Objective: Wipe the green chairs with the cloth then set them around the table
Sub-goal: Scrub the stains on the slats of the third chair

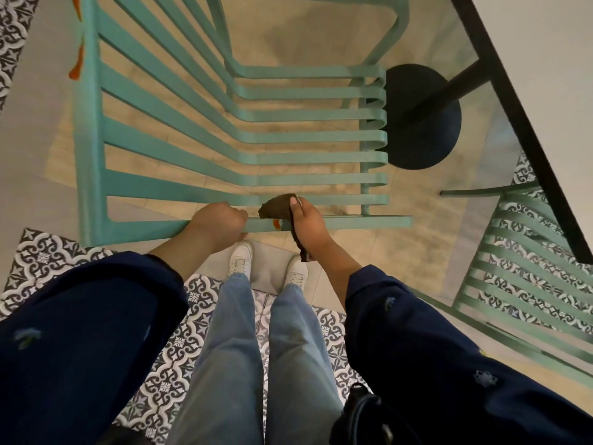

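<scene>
From the head camera, looking straight down, the person stands behind a green slatted chair whose seat faces away toward the table. The left hand is closed in a fist around the chair's top back rail, steadying it. The right hand grips a dark brown cloth, bunched at the fingers with a tail hanging below the wrist; the cloth lies against the same rail, just beside the left hand. A small orange-red smear sits on the rail between the two hands, touching the cloth's lower edge. More orange streaks show on the chair's left upright, well apart from the hands.

The table's dark edge runs along the upper right, and its round black base lies beyond the front of the seat. A second green chair stands at the right, close beside the table edge.

The step in hand looks like wiping the first chair, with the cloth on the top rail at the smear. The next move probably calls for pressing the cloth over that spot and drawing it along the rail while the left hand keeps the chair from sliding. The streaks on the left upright would then need a reach across, likely with the left hand shifted out of the way. Setting the chairs around the table seems to come later.
</scene>
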The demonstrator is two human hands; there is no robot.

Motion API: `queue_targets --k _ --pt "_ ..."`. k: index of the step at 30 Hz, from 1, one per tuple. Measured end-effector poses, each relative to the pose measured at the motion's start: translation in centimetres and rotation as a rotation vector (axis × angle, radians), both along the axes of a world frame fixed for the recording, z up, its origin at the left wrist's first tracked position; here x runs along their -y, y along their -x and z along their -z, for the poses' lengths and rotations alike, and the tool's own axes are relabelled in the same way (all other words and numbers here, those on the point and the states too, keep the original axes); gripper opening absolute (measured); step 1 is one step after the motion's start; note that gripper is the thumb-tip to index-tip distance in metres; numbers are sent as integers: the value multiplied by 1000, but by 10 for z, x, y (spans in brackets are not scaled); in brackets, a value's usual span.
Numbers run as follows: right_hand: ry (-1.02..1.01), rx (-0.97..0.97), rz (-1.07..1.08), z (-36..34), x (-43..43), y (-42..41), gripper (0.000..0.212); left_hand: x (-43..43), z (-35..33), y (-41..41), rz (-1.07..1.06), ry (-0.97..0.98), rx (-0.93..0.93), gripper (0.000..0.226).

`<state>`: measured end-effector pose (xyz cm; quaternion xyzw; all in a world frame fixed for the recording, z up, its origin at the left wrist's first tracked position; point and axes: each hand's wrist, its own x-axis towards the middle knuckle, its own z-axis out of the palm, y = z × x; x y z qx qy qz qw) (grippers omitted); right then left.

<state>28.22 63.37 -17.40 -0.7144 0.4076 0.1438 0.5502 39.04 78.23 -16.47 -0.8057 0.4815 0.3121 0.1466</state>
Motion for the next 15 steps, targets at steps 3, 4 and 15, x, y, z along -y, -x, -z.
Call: queue_targets --k 3,4,15 --pt "-45 13 -11 -1 4 5 37 0 0 1 28 6 9 40" --pt "-72 28 5 -1 3 7 35 0 1 1 42 5 13 39" --pt "113 84 -388 -5 7 33 37 0 2 0 30 11 5 37"
